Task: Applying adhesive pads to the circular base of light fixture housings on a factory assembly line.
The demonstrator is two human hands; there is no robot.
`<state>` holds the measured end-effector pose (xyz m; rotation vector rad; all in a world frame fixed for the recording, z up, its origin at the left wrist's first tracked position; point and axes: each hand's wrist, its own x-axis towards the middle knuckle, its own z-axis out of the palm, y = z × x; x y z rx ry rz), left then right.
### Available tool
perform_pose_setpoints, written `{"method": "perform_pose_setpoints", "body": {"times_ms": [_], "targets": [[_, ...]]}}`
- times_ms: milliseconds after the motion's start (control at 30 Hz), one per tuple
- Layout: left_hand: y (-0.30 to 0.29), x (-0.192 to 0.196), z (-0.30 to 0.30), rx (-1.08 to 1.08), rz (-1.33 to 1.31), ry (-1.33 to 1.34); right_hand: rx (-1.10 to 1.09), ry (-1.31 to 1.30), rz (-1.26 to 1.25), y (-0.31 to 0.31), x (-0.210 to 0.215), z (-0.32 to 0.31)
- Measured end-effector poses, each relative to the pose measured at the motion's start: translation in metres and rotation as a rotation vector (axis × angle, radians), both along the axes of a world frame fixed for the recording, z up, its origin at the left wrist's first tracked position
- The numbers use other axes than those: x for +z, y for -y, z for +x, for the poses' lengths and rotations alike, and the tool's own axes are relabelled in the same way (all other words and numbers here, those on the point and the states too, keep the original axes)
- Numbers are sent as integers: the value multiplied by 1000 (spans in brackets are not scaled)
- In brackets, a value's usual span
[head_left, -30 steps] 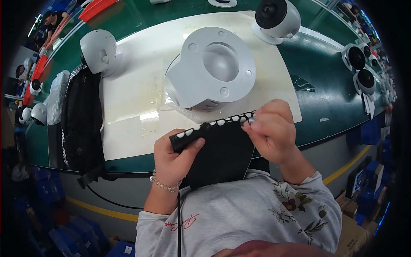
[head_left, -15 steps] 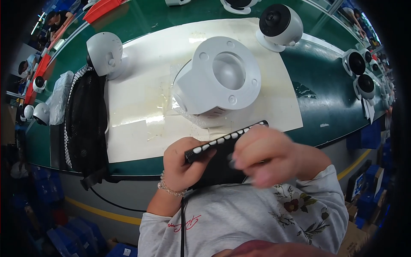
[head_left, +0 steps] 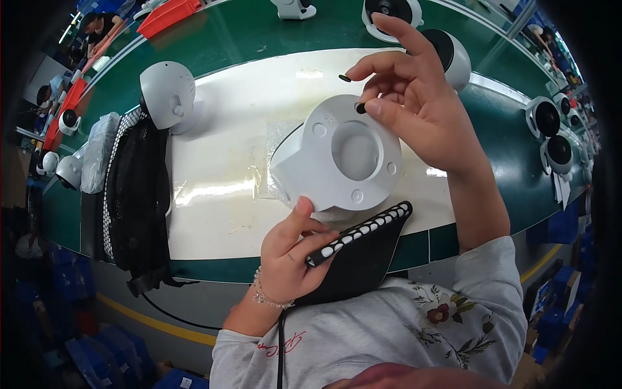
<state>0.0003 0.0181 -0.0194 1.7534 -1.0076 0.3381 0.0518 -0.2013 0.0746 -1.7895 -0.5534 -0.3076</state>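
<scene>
A white security camera (head_left: 295,162) lies on the mat with its ring-shaped base turned up, showing shallow round recesses. My right hand (head_left: 421,107) is over the base's upper right. One small black round pad (head_left: 345,78) clings to its index fingertip. Another black pad (head_left: 361,108) is under the thumb tip, at the far recess; whether it is seated there I cannot tell. My left hand (head_left: 295,256) grips a folded black pad sheet (head_left: 356,272), whose bent edge shows white round spots. The left thumb rests against the camera's near side.
A cream mat (head_left: 214,227) covers the green table (head_left: 253,45). To the left are another white camera (head_left: 167,94) and a black mesh bag (head_left: 136,194). More cameras (head_left: 543,117) stand at the right and far side. A red tray (head_left: 170,17) sits far left.
My right hand has risen from the pad sheet to the camera base, carrying black pads. My left hand has shifted slightly right with the sheet, its thumb now against the camera. The camera appears slightly turned.
</scene>
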Motion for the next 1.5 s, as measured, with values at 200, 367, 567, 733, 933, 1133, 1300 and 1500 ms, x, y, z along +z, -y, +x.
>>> {"method": "perform_pose_setpoints", "body": {"times_ms": [200, 367, 567, 733, 933, 1133, 1300, 1500], "targets": [[-3, 0, -1, -1, 45, 27, -99, 239, -439, 0, 14, -13], [-1, -4, 1, 30, -16, 42, -116, 285, -541, -12, 26, -28], [1, -8, -2, 44, -18, 10, 17, 212, -134, -19, 13, -2], [-3, -6, -4, 42, 1, -28, 141, -108, -73, -28, 13, 0], [-3, -6, -5, 63, 3, -47, -42, 88, -474, -31, 30, -20], [-3, -5, -6, 68, 24, -66, -135, 289, -625, -24, 30, -35], [-1, -4, -3, 63, 2, -51, -80, 83, -343, -19, 1, -50], [1, -5, -1, 75, -32, -17, -31, -59, -302, -22, -11, -60]]}}
